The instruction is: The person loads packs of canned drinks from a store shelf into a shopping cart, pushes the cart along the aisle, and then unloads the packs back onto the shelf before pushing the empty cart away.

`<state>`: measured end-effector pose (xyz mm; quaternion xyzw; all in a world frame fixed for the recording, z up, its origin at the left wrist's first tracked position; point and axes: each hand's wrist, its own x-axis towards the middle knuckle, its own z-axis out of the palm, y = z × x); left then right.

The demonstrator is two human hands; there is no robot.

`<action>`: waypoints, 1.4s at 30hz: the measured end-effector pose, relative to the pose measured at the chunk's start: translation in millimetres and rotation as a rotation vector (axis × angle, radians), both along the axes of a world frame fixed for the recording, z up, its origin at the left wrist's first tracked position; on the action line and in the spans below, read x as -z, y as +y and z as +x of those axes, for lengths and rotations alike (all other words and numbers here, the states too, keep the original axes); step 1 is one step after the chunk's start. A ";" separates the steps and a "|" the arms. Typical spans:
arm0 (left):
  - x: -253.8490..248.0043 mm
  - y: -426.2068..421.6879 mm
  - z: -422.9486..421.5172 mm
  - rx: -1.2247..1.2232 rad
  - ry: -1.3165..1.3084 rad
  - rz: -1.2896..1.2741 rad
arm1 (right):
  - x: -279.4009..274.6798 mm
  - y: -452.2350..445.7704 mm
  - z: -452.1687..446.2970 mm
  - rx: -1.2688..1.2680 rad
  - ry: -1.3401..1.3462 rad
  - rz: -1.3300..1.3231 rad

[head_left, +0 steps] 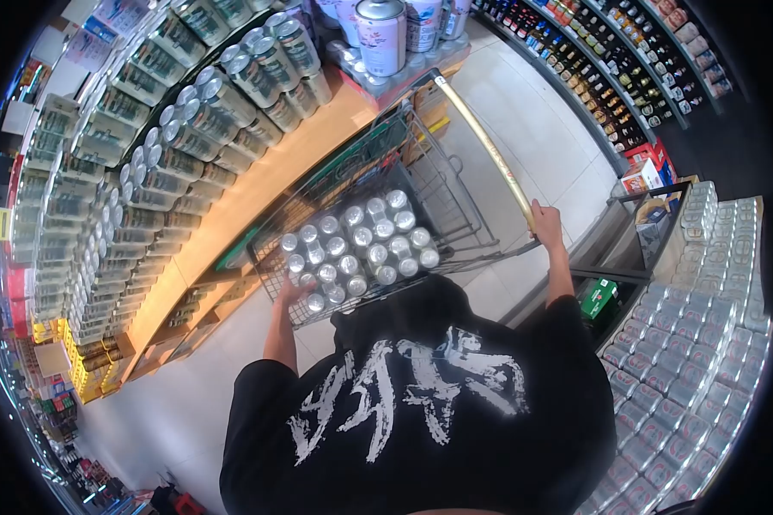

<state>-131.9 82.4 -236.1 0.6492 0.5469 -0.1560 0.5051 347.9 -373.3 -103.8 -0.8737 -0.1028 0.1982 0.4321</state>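
Observation:
Two packs of silver-topped cans [349, 263] lie side by side in a wire shopping cart [468, 210] in front of me. My left hand [295, 293] rests at the near left corner of the left pack, its fingers apart and touching the cans. Part of that hand blends with the cans and the cart's rim. On the right, my right hand [545, 223] is closed round the near end of the cart's pale yellow handle [489, 146].
Shelves of cans [206, 129] curve along the left above a wooden ledge [232, 184]. Large tins [380, 39] stand ahead on a stack. Wrapped can packs [674, 343] are piled at right, near a dark rack holding a green box [599, 299]. Bottle shelves [593, 69] line the far right.

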 end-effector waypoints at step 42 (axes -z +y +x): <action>25.3 -45.3 10.8 -0.088 -0.142 0.195 | -0.5 66.9 34.2 -0.115 -0.718 0.025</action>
